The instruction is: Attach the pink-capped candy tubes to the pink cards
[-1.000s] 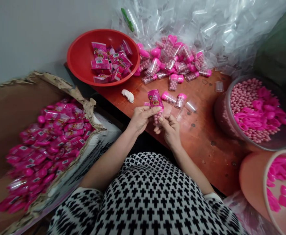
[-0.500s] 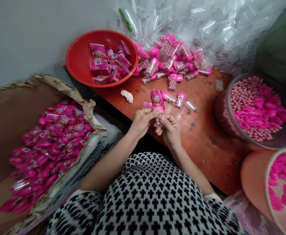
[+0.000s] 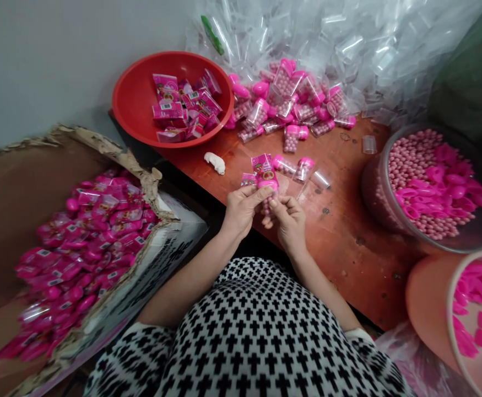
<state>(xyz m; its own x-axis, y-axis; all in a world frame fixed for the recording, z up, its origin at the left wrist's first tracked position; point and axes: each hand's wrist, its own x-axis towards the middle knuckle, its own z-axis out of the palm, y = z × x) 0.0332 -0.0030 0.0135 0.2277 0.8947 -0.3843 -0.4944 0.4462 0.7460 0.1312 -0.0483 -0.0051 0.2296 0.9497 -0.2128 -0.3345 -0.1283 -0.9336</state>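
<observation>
Candy tube (image 3: 266, 172) is held over the near table edge, between both hands. Its long axis runs away from the person, the far end tipped slightly left and pointing at the red bowl (image 3: 130, 105).

It looks like a small clear tube in a bright pink printed wrapper, with pale pink beads showing at the near end.

Left hand (image 3: 241, 208): thumb and forefinger pinched closed on the wrapper's left side. Right hand (image 3: 289, 219): fingertips closed on the near end.

Table (image 3: 348, 259) edge runs diagonally under the wrists. Bare wood lies right of the hands, up to the bead tub (image 3: 373, 184). Loose tubes (image 3: 303, 168) lie just beyond; cardboard box (image 3: 13, 182) is well left.
</observation>
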